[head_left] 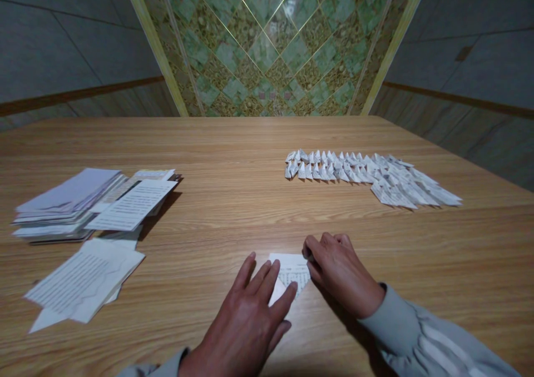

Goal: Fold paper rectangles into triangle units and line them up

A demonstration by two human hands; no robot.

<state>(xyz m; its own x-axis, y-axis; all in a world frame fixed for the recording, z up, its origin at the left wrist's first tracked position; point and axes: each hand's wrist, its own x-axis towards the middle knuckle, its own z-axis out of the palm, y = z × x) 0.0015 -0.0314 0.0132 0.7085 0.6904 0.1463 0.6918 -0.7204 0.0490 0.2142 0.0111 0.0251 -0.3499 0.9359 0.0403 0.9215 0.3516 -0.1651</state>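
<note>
A small sheet of printed paper (292, 268), partly folded, lies on the table in front of me. My left hand (252, 310) rests over its left and lower part, fingers stretched out and spread, pressing it flat. At the paper's upper right corner is my right hand (340, 274), its fingers curled and its thumb and forefinger pinching the edge. The underside of the paper and its lower left part are hidden by my left hand.
Rows of folded paper pieces (329, 168) stand at the back right, with flatter folded ones (400, 191) beside them. A stack of paper (69, 193) sits at the left, with loose printed sheets (87, 277) in front. A tiled wall (267, 49) rises behind the wooden table (217, 199).
</note>
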